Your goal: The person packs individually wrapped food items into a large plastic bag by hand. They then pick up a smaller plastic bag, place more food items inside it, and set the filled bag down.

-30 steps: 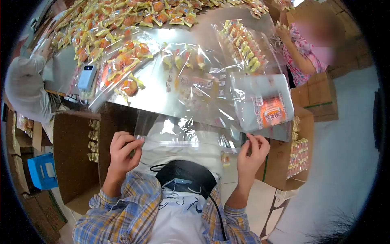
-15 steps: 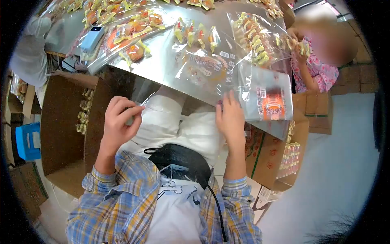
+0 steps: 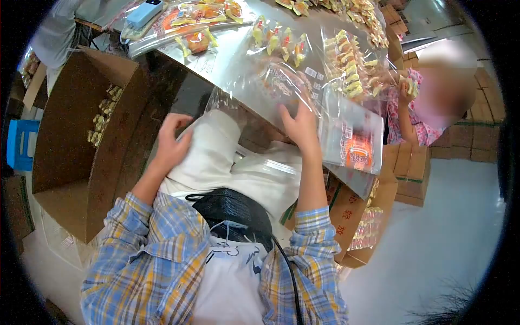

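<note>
My left hand [image 3: 172,143] hovers over my left thigh, its thumb and curved fingers apart with nothing visible between them. At the table's front edge, my right hand [image 3: 301,123] reaches onto a printed clear plastic bag [image 3: 279,81], thumb and fingers spread against the film. Several yellow-and-orange wrapped snacks [image 3: 285,46] lie at the far end of that bag. Beyond my right hand is a stack of flat printed clear bags [image 3: 352,132]. A filled clear bag of wrapped snacks [image 3: 344,65] rests behind the stack.
Loose wrapped snacks [image 3: 203,42] and a light-blue phone [image 3: 144,13] lie at the table's left. Open cardboard boxes with packed snacks stand at my left [image 3: 73,135] and right [image 3: 379,208]. Across the table, a co-worker's hand [image 3: 407,86] holds wrapped snacks. A blue stool [image 3: 23,143] stands far left.
My left hand has lowered toward my thigh and gone from a pinch to spread fingers. My right hand has moved forward onto the printed bag. The camera view has shifted.
</note>
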A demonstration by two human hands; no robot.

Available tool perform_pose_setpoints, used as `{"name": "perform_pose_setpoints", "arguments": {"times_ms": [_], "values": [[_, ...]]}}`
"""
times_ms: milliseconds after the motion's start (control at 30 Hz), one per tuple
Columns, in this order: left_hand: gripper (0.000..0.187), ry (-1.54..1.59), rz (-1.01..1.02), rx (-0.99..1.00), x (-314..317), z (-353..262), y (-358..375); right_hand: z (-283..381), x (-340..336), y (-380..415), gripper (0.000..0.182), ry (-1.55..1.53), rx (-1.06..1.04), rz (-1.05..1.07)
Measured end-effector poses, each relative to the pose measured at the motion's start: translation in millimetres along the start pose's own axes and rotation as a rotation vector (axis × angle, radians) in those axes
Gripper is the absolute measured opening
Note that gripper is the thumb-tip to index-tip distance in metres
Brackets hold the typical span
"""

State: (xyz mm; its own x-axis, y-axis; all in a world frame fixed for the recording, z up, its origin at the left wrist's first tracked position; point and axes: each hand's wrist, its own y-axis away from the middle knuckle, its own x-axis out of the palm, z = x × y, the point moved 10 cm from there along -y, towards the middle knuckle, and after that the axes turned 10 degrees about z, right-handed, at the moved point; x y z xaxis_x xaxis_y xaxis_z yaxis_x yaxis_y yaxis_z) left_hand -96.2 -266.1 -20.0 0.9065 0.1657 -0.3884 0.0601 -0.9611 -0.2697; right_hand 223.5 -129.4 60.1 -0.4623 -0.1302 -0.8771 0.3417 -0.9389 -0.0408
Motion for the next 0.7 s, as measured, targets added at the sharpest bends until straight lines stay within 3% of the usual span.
{"name": "perform_pose_setpoints", "arguments": {"times_ms": [67, 200, 267, 300, 333, 400, 467, 600, 700], "values": [[0.024, -0.108, 0.217, 0.054, 31.1, 21.6, -13.8, -11.9, 6.8, -4.9, 0.071, -0.073, 0.025, -0.023], [0.033, -0.491, 0.345, 0.160, 74.5, 7.3, -69.1, -24.3, 18.7, -19.2, 0.069, -0.035, 0.033, -0.066], [0.051, -0.768, 1.288, -0.276, 156.0, 37.7, -72.3, -26.4, 18.7, -16.1, 0.067, -0.009, 0.043, -0.105], [0.052, -0.796, 1.389, -0.289, 173.8, 36.4, -78.1, -29.1, 17.6, -15.8, 0.065, -0.008, 0.022, -0.146], [0.052, -0.786, 1.365, -0.246, 191.1, 31.6, -86.4, -30.6, 15.7, -13.9, 0.064, -0.009, 0.006, -0.181], [0.053, -0.720, 1.048, -0.017, 211.0, 16.6, -122.3, -36.6, 17.2, -13.0, 0.059, -0.040, 0.018, -0.202], [0.053, -0.669, 0.896, 0.085, 218.4, 20.2, -141.3, -41.6, 19.4, -11.8, 0.050, -0.093, 0.037, -0.221], [0.054, -0.613, 0.856, 0.067, 211.6, 43.7, -152.6, -45.9, 19.6, -0.4, 0.045, -0.064, -0.004, -0.308], [0.055, -0.591, 0.855, 0.075, 209.1, 56.8, -163.2, -42.5, 21.4, -2.0, 0.044, -0.052, 0.034, -0.253]]}}
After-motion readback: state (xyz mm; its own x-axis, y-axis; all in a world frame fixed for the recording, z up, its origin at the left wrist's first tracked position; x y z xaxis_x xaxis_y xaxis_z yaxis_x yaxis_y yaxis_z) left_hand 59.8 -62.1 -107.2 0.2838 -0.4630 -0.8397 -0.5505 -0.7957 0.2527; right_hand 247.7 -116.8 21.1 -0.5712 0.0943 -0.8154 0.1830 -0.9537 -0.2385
